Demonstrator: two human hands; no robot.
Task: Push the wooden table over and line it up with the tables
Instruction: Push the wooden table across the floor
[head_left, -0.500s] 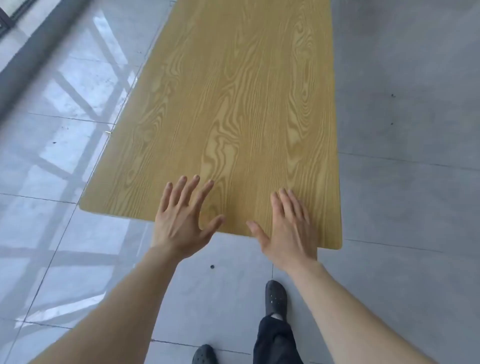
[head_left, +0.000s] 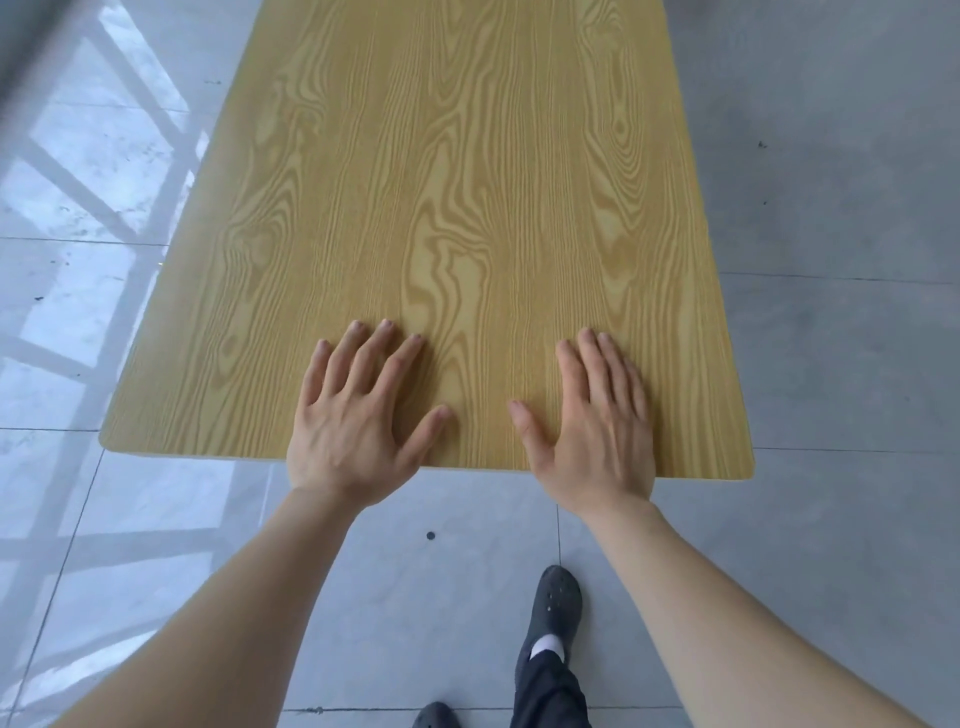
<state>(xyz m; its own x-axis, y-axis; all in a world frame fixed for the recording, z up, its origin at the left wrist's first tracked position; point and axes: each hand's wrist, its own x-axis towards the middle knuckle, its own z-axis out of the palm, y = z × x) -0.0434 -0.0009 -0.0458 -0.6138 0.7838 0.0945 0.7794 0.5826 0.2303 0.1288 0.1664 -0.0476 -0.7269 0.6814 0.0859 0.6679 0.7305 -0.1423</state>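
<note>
Floor tiles (head_left: 831, 364) all grey under the wooden table (head_left: 467, 208), which stretches straight ahead of both hands, left hand (head_left: 358, 415) and right hand (head_left: 592, 421) spread flat on its near edge, dark shoe (head_left: 553, 603) below the right wrist.

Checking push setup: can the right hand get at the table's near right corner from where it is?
Probably yes. The right hand lies open at the near edge of the wooden table, and the bare top between it and the corner holds nothing.
</note>
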